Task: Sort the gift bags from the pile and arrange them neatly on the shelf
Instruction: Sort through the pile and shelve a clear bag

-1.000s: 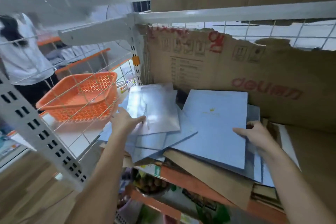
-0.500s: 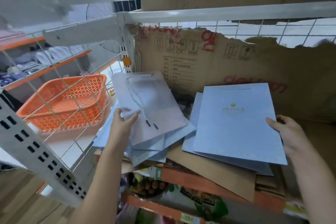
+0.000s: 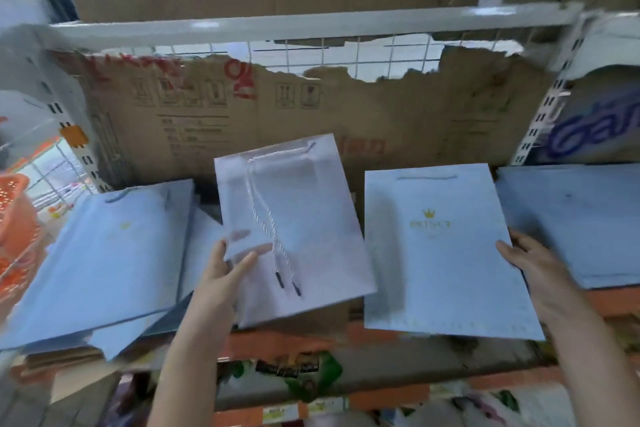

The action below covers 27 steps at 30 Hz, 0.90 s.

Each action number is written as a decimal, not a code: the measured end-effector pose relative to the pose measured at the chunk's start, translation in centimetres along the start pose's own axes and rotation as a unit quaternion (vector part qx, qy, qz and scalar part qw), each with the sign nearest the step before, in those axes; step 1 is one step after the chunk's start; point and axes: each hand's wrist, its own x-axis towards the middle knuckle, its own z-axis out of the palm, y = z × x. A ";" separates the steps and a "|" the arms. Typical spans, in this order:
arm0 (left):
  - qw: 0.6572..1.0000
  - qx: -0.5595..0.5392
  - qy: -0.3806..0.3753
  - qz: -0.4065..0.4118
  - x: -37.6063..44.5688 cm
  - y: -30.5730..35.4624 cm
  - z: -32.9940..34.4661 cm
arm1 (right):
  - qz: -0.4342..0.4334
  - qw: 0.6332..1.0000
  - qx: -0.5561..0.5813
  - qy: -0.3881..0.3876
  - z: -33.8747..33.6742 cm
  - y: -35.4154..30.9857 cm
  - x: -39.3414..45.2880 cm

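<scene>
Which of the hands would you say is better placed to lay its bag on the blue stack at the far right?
Probably the right hand: it holds the crown-printed blue bag directly beside the right-hand stack, while the left hand holds the white bag mid-shelf.

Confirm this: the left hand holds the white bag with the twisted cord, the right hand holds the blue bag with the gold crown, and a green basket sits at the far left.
One thing is wrong: the basket at the far left is orange, not green, as the head view shows. The rest stands: the left hand holds the white bag with the twisted cord, and the right hand holds the blue bag with the gold crown.
</scene>
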 end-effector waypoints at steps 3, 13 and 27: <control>0.999 0.026 -0.025 -0.005 -0.7 -1.0 4.6 | -0.012 1.000 -0.011 0.009 -5.4 -0.3 -1.2; 0.993 -0.014 -0.096 -0.060 -4.2 -4.8 22.5 | -0.015 0.997 -0.006 0.078 -24.7 -2.7 -3.2; 0.995 -0.022 -0.087 -0.040 -1.8 -6.9 37.2 | 0.021 0.981 -0.168 0.089 -34.3 -8.0 9.7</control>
